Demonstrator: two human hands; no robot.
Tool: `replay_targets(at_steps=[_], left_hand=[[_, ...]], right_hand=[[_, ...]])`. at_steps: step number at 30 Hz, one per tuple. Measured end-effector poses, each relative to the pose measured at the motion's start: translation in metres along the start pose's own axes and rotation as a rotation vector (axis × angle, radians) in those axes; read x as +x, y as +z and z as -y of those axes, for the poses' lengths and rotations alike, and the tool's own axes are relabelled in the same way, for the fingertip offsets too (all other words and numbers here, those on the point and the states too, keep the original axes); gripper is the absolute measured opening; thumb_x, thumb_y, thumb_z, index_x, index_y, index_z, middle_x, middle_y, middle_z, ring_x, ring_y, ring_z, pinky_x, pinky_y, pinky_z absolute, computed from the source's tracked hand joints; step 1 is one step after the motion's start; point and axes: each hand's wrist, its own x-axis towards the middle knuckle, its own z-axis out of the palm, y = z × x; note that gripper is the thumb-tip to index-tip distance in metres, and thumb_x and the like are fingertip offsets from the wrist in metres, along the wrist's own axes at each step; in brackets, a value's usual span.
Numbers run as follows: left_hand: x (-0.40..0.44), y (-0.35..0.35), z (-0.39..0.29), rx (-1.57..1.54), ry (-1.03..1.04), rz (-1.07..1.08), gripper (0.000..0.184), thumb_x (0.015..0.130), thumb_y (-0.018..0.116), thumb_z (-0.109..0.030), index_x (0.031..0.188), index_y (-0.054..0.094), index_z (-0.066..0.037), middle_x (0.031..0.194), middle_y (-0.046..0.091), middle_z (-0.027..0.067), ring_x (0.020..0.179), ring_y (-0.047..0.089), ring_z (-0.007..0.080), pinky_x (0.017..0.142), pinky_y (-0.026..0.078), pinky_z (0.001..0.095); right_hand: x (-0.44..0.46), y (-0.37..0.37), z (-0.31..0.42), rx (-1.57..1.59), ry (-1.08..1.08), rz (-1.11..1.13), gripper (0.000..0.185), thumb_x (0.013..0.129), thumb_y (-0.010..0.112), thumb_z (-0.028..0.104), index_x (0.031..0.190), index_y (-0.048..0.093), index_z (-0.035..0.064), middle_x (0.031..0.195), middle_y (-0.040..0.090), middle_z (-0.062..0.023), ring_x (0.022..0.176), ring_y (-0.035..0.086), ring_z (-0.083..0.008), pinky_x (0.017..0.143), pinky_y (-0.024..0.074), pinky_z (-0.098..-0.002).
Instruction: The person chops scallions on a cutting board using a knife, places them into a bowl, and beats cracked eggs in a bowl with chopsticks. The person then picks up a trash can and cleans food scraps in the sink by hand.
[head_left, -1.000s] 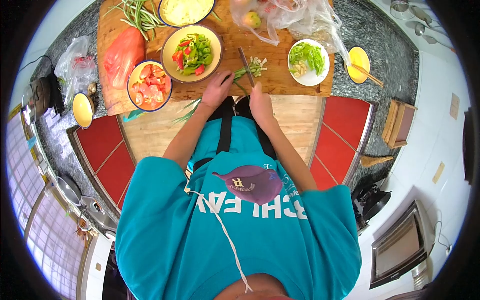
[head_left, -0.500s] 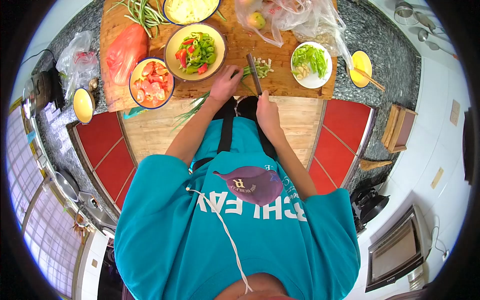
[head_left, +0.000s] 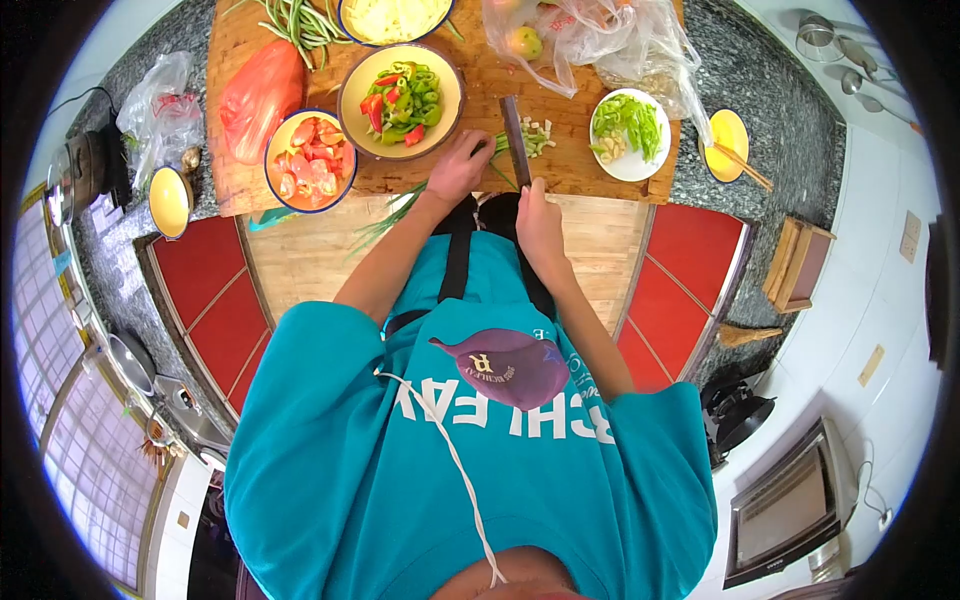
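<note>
- One bunch of green stalks [head_left: 402, 207] is held on the wooden surface [head_left: 590, 185], nr front edge, by closed L hand [head_left: 465, 168]; leaf ends are hung past the edge.
- Knife [head_left: 516, 145] is gripped by its handle in R hand [head_left: 541, 220]; blade is held btwn L hand & cut pieces [head_left: 540, 138].
- Pepper bowl [head_left: 352, 112] is set just beyond L hand, w/ tomato bowl [head_left: 283, 134] placed farther L.
- White plate [head_left: 640, 166], w/ sliced greens [head_left: 638, 122] & garlic [head_left: 607, 150], is set to R.
</note>
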Motion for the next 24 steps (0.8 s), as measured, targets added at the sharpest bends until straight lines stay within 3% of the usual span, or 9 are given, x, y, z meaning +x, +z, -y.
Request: replay_targets(at_steps=[8,13,20,21,24], left_hand=[[-0.004,0.004,0.004,0.05,-0.009,0.017,0.031,0.077,0.063,-0.001,0.108,0.061,0.0,0.105,0.055,0.0128,0.098,0.056,0.032,0.085,0.049,0.0393],[-0.015,-0.009,0.001,0.026,-0.038,0.002,0.037,0.083,0.069,-0.01,0.118,0.06,-0.004,0.114,0.057,0.0141,0.106,0.057,0.0344,0.089,0.05,0.0399],[-0.017,-0.003,0.013,0.023,0.083,0.005,0.036,0.08,0.068,-0.006,0.115,0.061,-0.001,0.113,0.058,0.0145,0.105,0.058,0.0348,0.089,0.05,0.0419],[-0.015,-0.007,0.011,0.041,0.063,0.031,0.037,0.078,0.067,-0.004,0.113,0.061,-0.001,0.114,0.057,0.0143,0.106,0.058,0.0335,0.089,0.05,0.0403],[-0.015,-0.009,0.008,0.061,0.066,0.047,0.038,0.074,0.066,-0.002,0.112,0.061,0.001,0.114,0.057,0.014,0.106,0.058,0.0321,0.089,0.05,0.0388]], right_hand=[[-0.004,0.02,-0.009,-0.081,0.079,0.093,0.018,0.098,0.045,0.013,0.103,0.042,-0.0036,0.063,0.059,-0.0282,0.06,0.06,-0.0461,0.051,0.046,-0.0546],[-0.005,0.017,-0.006,-0.112,0.092,0.116,0.019,0.098,0.045,0.013,0.105,0.042,-0.0041,0.065,0.059,-0.0296,0.063,0.06,-0.0471,0.053,0.0467,-0.0551],[0.03,0.043,-0.011,-0.066,0.021,0.024,0.025,0.096,0.048,0.014,0.112,0.042,-0.0043,0.068,0.058,-0.0314,0.066,0.059,-0.0506,0.056,0.0464,-0.0569],[0.042,0.045,-0.006,-0.052,-0.036,-0.076,0.021,0.097,0.048,0.015,0.107,0.043,-0.0026,0.066,0.058,-0.0307,0.064,0.058,-0.0508,0.055,0.0456,-0.0578],[0.053,0.029,0.003,-0.018,-0.048,-0.017,0.017,0.098,0.048,0.016,0.102,0.043,-0.0005,0.064,0.057,-0.0293,0.062,0.057,-0.0504,0.053,0.0442,-0.0582]])
